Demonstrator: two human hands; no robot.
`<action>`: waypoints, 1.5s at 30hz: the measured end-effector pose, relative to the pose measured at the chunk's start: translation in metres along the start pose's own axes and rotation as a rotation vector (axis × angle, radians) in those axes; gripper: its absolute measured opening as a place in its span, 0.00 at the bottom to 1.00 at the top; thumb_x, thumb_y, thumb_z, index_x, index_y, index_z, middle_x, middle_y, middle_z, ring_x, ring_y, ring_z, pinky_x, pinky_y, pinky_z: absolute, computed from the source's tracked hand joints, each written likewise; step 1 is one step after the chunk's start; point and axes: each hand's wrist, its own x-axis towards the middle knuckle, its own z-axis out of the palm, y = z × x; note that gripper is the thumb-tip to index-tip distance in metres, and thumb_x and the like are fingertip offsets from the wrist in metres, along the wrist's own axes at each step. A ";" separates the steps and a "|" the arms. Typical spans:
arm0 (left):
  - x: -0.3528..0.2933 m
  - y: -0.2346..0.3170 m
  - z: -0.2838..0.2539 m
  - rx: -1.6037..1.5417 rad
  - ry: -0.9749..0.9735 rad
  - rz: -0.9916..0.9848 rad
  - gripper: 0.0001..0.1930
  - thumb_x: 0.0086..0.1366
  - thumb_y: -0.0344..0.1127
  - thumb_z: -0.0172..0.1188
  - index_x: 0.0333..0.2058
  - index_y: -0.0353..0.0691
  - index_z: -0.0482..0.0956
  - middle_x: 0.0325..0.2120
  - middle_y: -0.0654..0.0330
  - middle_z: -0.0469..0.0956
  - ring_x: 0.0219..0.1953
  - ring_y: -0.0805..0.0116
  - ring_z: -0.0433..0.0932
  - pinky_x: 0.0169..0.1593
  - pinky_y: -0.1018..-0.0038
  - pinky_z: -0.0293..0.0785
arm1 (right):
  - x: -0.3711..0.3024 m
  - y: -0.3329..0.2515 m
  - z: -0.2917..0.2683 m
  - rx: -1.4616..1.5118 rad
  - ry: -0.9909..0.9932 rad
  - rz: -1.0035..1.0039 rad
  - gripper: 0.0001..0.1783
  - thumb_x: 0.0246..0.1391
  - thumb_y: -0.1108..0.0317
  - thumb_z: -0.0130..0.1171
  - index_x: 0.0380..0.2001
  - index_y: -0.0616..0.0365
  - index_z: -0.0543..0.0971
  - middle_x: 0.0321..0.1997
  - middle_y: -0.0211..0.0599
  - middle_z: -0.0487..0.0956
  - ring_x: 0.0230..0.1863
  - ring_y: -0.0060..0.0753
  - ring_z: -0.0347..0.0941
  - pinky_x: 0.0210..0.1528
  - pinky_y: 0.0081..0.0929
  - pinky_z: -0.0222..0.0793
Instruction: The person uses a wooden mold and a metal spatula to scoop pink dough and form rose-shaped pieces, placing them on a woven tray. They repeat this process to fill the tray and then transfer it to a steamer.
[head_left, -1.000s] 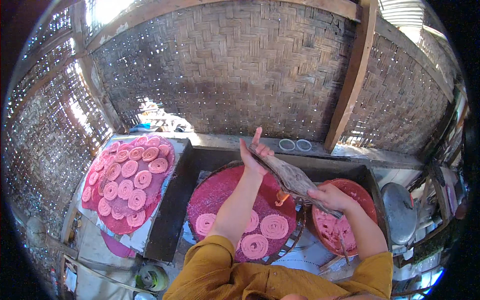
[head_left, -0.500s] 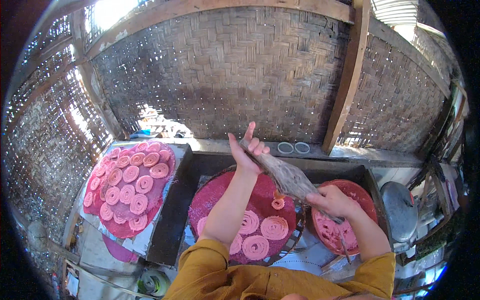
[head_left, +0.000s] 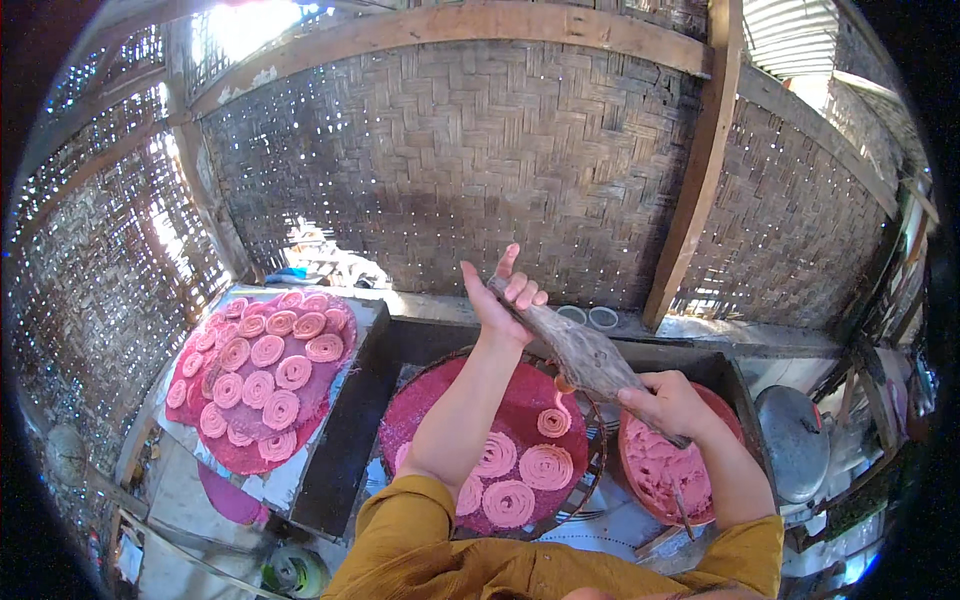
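Observation:
A long, weathered grey wooden dough press [head_left: 578,350] hangs slantwise over a round mat. My left hand [head_left: 503,305] closes some fingers round its upper left end, thumb and one finger sticking out. Its lower right end is in my right hand [head_left: 662,403], fingers wrapped around it. From a small orange-brown nozzle [head_left: 564,383] beneath, a ribbon of pink dough runs down into a small coil [head_left: 553,423]. The deep-pink round mat [head_left: 440,390] also bears several larger dough spirals [head_left: 546,466]; my left forearm hides part of it.
To the left, a second pink mat [head_left: 295,372] carries many dough spirals. A red basin [head_left: 727,415] of pink dough with a stick in it stands right, beside a dark lidded pot [head_left: 795,440]. Two white rings [head_left: 603,318] lie on the ledge below the woven wall [head_left: 450,150].
The dough coil under the nozzle has grown, and a longer ribbon now shows. The press and both hands have shifted slightly; the grip looks the same.

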 end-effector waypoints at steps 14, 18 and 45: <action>-0.025 -0.030 0.008 -0.028 0.063 -0.060 0.34 0.53 0.70 0.33 0.32 0.46 0.76 0.03 0.72 0.54 0.06 0.77 0.56 0.20 0.77 0.60 | -0.030 0.035 -0.002 -0.095 0.059 -0.067 0.24 0.45 0.49 0.52 0.33 0.61 0.76 0.21 0.43 0.76 0.26 0.29 0.72 0.32 0.28 0.67; -0.016 -0.028 0.009 -0.034 0.012 -0.050 0.33 0.54 0.68 0.35 0.32 0.46 0.76 0.03 0.73 0.54 0.06 0.78 0.56 0.19 0.78 0.60 | -0.030 0.008 -0.009 -0.087 0.046 0.010 0.23 0.44 0.49 0.53 0.34 0.60 0.76 0.21 0.41 0.76 0.25 0.27 0.72 0.31 0.27 0.67; -0.010 0.023 -0.002 0.112 0.072 -0.053 0.29 0.55 0.66 0.35 0.25 0.48 0.74 0.02 0.70 0.53 0.05 0.76 0.55 0.16 0.76 0.55 | 0.012 0.011 0.044 -0.126 0.100 -0.107 0.29 0.45 0.44 0.48 0.27 0.65 0.73 0.21 0.57 0.72 0.28 0.53 0.72 0.31 0.39 0.65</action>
